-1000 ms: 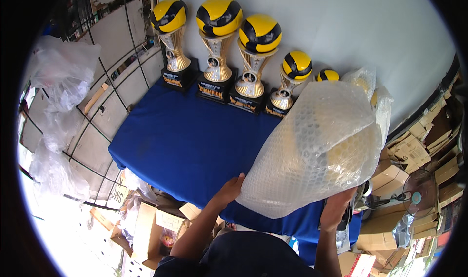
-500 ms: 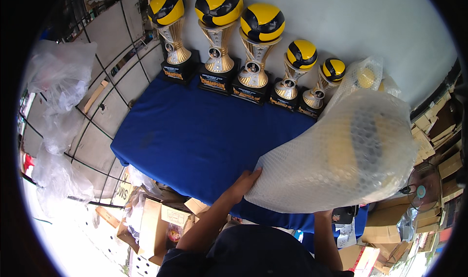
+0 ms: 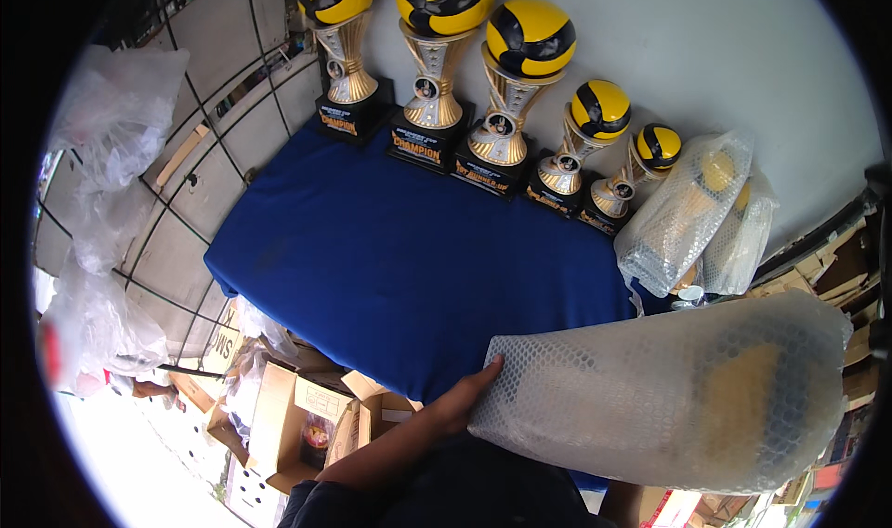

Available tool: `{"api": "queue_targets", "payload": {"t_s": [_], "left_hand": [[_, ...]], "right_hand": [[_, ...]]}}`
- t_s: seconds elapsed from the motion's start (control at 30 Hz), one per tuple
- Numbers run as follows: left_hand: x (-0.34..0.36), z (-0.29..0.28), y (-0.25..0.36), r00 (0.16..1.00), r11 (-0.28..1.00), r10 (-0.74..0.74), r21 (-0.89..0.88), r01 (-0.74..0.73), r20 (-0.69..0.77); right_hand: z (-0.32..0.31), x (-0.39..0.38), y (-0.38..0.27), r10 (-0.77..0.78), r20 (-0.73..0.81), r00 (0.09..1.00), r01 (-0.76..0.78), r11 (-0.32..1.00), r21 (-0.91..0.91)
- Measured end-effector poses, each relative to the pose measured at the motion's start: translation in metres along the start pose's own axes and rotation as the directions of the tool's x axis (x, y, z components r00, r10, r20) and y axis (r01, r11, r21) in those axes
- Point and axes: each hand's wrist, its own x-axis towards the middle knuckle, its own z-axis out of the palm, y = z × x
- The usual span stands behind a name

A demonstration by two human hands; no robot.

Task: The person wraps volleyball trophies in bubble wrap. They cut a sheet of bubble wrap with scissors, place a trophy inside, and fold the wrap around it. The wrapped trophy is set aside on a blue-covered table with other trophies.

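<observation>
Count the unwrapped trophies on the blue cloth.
5, in a row along the wall: leftmost trophy, second trophy, middle trophy, fourth trophy, and fifth trophy beside the wrapped bundles. Others could be hidden behind those bundles or the held package.

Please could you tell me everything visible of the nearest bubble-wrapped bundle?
The bubble-wrapped bundle is long, cloudy and translucent. Yellow and dark patches show blurrily through its wider right end. It lies sideways, near the front edge of the blue cloth, the left hand gripping its narrower left end. Its underside is hidden.
</observation>
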Motion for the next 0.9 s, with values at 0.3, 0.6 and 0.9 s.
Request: {"api": "queue_targets", "payload": {"t_s": [0.3, 0.6, 0.9], "left_hand": [[-0.044, -0.037, -0.010, 0.994, 0.988, 0.080, -0.126, -0.089, -0.076], [-0.183, -0.119, 0.039, 0.776, 0.659, 0.540, -0.410, -0.630, -0.325], [-0.229, -0.213, -0.060, 0.658, 0.608, 0.633, -0.264, -0.749, -0.408]], "right_hand": [[0.034, 0.049, 0.042, 0.163, 0.083, 0.983, -0.169, 0.983, 0.069], [0.062, 0.063, 0.058, 0.222, 0.106, 0.969, -0.230, 0.970, 0.076], [0.090, 0.076, 0.077, 0.290, 0.155, 0.944, -0.303, 0.950, 0.068]]}}
